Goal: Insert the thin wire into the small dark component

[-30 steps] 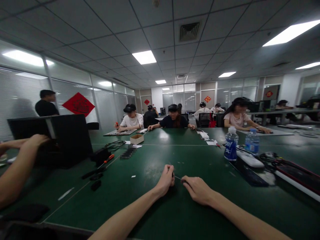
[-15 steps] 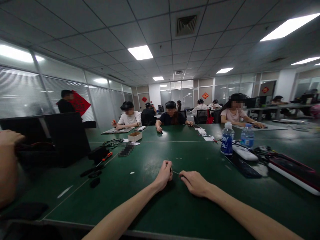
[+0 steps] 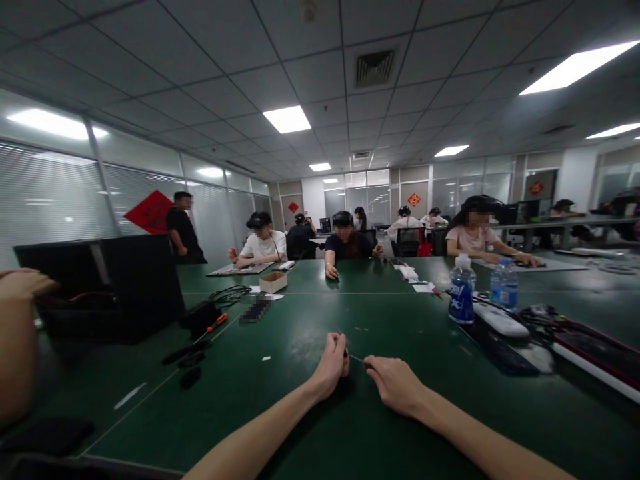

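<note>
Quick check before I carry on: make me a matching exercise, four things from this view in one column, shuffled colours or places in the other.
Things:
1. thin straight piece
2. open box
3. screwdriver
4. white-capped bottle

Colours or places:
A. dark blue label
B. between the left hand and right hand
C. orange on its handle
D. light brown

Pairs: 1-B, 2-D, 3-C, 4-A

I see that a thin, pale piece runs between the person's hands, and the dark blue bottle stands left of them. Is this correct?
Not quite: the head view shows the dark blue bottle standing right of the left hand and the right hand. The thin, pale piece does run between them.
</note>
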{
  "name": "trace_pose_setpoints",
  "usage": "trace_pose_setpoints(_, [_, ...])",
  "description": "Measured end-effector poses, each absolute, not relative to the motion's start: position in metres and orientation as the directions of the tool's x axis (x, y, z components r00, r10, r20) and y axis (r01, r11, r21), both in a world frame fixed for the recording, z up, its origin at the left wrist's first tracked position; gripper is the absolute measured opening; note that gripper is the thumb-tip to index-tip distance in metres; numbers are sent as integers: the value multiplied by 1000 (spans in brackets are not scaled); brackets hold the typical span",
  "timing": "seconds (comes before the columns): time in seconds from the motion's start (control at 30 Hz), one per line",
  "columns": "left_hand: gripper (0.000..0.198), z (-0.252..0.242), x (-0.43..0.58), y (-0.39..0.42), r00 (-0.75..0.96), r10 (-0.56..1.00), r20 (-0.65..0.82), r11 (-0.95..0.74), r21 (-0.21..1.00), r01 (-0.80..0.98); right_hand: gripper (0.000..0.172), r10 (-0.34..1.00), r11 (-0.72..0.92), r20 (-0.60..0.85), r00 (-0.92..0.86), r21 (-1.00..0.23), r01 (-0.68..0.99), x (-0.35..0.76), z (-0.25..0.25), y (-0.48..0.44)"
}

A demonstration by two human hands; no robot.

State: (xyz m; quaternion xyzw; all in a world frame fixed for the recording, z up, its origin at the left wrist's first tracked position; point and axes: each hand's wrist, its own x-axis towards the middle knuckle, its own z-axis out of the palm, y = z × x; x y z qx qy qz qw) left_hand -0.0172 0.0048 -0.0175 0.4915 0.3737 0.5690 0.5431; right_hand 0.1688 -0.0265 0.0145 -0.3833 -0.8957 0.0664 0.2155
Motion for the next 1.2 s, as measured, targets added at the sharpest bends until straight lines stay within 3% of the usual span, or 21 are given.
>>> trace_pose_setpoints(0.5, [43,-12,-17,-2,80,988,135,-116,971,-211,31,716,698,319,-620,-307,648,170,15,-27])
trace_pose_setpoints(0.8, [47,-9,-9,-9,143,982,126,-106,984,-142,32,835,543,356,-420,-413,731,193,12,12])
trace_pose_setpoints(0.9, [45,-9,-11,-5,96,990,108,-89,979,-183,32,799,600,331,-502,-379,705,199,17,7])
trace_pose_setpoints(1.03, [43,-9,-13,-2,102,990,102,-78,971,-224,29,650,760,321,-689,-273,590,190,27,-14])
trace_pose_setpoints(1.2, [40,-9,-15,-2,110,990,89,-60,968,-244,30,592,806,327,-737,-250,537,180,32,-22])
